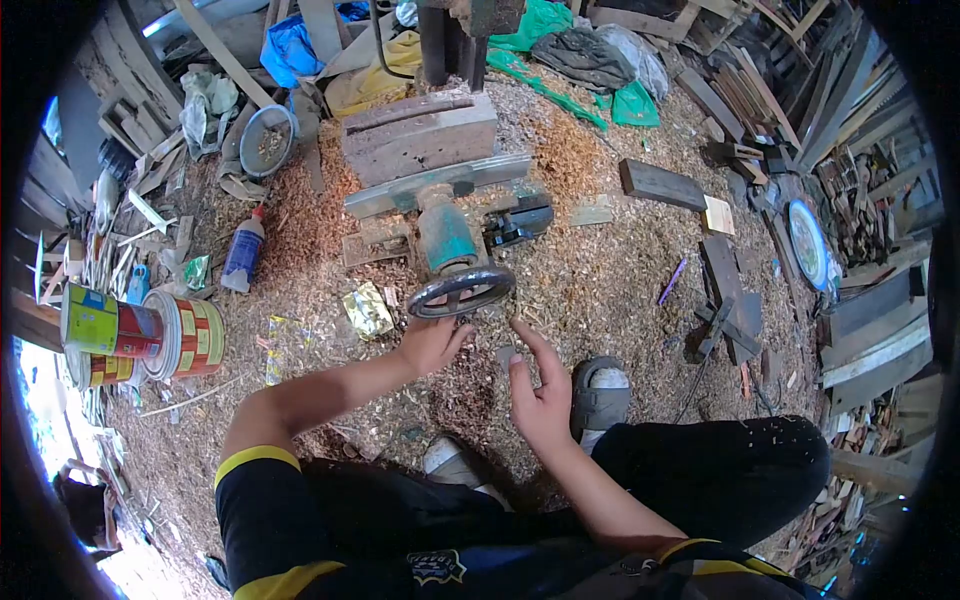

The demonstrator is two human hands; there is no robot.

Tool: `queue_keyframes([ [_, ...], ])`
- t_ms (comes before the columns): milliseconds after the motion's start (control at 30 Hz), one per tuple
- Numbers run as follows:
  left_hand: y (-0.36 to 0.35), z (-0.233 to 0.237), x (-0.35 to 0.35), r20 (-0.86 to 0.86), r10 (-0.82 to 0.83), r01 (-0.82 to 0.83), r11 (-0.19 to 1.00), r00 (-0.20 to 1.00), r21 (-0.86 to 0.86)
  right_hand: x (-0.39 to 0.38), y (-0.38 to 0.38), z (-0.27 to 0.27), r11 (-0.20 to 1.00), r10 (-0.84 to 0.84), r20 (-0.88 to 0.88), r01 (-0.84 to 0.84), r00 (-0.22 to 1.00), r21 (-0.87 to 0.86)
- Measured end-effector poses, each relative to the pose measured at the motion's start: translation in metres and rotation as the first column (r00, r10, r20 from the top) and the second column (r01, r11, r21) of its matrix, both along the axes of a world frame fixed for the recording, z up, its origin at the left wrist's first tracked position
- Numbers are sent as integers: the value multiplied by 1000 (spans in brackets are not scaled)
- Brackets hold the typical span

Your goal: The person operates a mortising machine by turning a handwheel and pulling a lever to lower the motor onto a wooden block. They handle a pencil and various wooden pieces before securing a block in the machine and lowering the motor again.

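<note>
A bench vise with a worn green screw housing (447,238) and a dark round handwheel (462,291) stands in front of me. My left hand (430,345) reaches under the wheel's near rim, its thumb stretched out to the right and its other fingers partly hidden by the wheel. To the right of it, my right hand (541,392) is just below the wheel, index finger pointing up and apart from the thumb. A small flat grey piece (506,355) shows at the thumb tip of that hand.
Wood shavings cover the floor. A wooden block (420,138) stands behind the vise jaw (440,187). Paint cans (190,335) and a glue bottle (243,252) are at left. Dark timber pieces (662,185) and a purple pen (672,281) lie at right. My shoes (603,397) are close below.
</note>
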State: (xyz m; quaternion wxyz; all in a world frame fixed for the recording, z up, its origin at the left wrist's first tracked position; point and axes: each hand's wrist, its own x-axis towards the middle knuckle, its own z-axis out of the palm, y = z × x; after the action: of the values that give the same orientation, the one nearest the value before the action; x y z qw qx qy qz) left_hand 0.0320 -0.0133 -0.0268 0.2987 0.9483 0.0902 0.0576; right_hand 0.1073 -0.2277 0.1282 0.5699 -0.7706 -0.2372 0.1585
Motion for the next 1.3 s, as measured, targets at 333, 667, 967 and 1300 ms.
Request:
queue_keyframes([
  [333, 21, 12, -25, 5, -58, 56, 983, 998, 176, -1, -2, 10, 1000, -4, 1, 4, 1000, 7],
  [667, 19, 22, -26, -90, -29, 44, 986, 996, 163, -3, -3, 6, 1000, 0, 34, 0, 999, -5],
  [967, 20, -11, -11, -264, -10, 40, 993, 964, 108, -3, -9, -2, 1000, -6, 40, 7, 999, -29],
  [1300, 28, 21, -38, 204, 119, -132, 990, 972, 50, -6, -12, 89, 992, 74, 11, -75, 997, 102],
])
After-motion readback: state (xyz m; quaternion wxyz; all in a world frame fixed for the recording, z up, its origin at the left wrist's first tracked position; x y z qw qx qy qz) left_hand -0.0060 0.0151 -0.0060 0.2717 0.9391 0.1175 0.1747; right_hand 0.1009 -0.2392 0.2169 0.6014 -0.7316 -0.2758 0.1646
